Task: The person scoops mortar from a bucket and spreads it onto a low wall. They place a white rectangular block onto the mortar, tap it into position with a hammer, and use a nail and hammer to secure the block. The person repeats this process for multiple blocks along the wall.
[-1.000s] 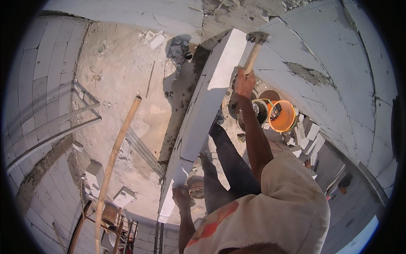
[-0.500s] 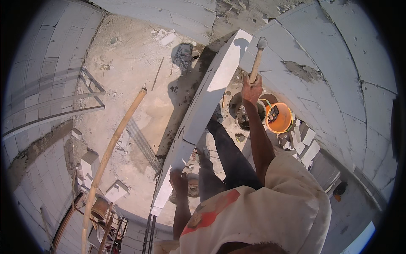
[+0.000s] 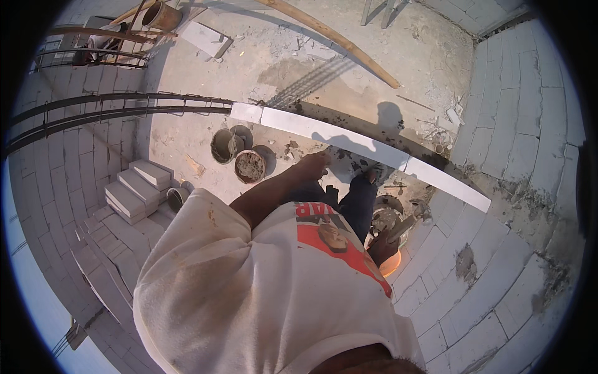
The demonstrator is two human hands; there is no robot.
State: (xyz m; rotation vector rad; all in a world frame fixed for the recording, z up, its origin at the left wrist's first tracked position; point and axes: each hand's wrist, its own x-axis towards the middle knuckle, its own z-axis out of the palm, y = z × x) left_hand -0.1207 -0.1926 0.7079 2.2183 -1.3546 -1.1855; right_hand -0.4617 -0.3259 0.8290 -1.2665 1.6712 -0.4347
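Note:
A long row of white blocks [image 3: 336, 134] runs across in front of me, with my shadow on its side. My left hand [image 3: 316, 165] is just on the near side of the row, fingers curled together, and no object shows in it. Lower on the right, my right hand [image 3: 382, 250] is closed round the wooden handle of a hammer [image 3: 403, 227]. The hammer's greyish head points away from me toward the right wall. Beneath that hand are an orange bucket [image 3: 391, 264], partly hidden, and a dark tub [image 3: 381, 218] with grey stuff in it.
Left of my legs stand a dark bucket [image 3: 223, 147] and a bucket of mortar [image 3: 250, 167]. White blocks are stacked [image 3: 132, 190] at the left. Steel bars [image 3: 124, 105] extend from the row's left end. Beyond lies a wooden pole [image 3: 339, 38]; a block wall [image 3: 473, 274] rises at right.
My view has swung round, so the row now lies crosswise. My left hand has come off the row. My right hand has lowered the hammer from above the row's side to near the buckets.

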